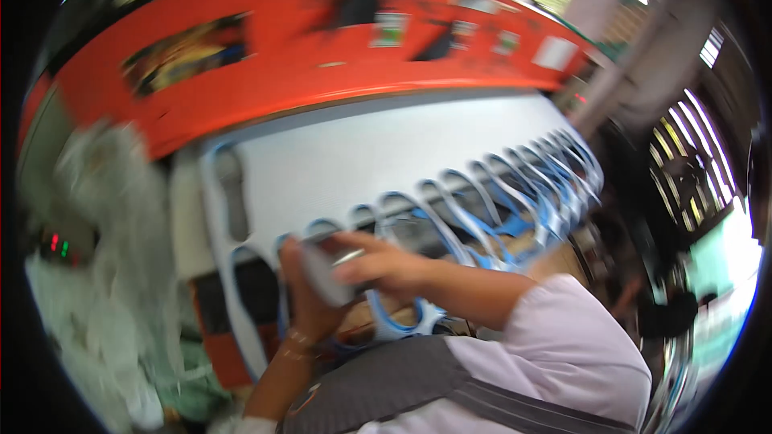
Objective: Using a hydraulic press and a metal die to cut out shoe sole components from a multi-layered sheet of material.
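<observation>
Our left hand [307, 299] and right hand [388, 268] hold a blurred grey, flat, rounded piece [326, 277] between them, over the near edge of a white, blue-edged sheet with cut-outs [362, 153]; we should support it evenly.

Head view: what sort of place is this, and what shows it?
Probably a workshop or factory: a white sheet, cut into repeated shapes along its near edge, and behind it what looks like a red machine.
</observation>
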Demonstrator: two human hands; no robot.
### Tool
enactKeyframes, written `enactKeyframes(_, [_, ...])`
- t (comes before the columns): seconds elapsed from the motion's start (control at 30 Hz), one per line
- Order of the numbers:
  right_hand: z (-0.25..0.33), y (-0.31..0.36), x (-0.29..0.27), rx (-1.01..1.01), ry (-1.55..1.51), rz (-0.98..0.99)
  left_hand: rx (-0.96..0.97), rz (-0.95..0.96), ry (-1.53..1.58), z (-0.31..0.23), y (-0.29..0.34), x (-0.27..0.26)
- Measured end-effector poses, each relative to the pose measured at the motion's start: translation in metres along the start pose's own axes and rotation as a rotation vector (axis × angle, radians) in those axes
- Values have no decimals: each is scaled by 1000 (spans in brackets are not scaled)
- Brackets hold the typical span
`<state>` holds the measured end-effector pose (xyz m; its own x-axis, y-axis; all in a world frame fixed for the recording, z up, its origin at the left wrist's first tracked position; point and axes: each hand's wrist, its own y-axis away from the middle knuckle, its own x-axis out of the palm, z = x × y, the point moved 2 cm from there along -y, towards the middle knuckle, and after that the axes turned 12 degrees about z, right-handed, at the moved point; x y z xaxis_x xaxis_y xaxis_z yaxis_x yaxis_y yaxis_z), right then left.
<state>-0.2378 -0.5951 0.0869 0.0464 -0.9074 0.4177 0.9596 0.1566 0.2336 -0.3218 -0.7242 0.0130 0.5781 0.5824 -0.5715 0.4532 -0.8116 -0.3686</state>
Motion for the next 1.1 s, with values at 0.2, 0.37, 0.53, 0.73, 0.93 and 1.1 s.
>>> enactKeyframes(0.2, [24, -13, 19, -173, -261, 304, -13, -285, 1021, 13, 16, -25])
enactKeyframes(0.37, [89, 17, 34, -142, 216, 387, -152, -754, 1440, 49, 35, -60])
enactKeyframes(0.53, [100, 15, 21, -129, 612, 296, -624, -660, 943, 95, 67, -62])
enactKeyframes(0.73, [90, -34, 3, 191, 1619, 27, -455, -378, -319, 60, 56, -75])
enactKeyframes(0.93, [29, -113, -42, 191, 1699, 272, -410, -236, -582, 31, 21, -75])
enactKeyframes(1.1, [-12, -152, -60, -82, 1888, 142, -423, 78, -631, 80, -4, -44])
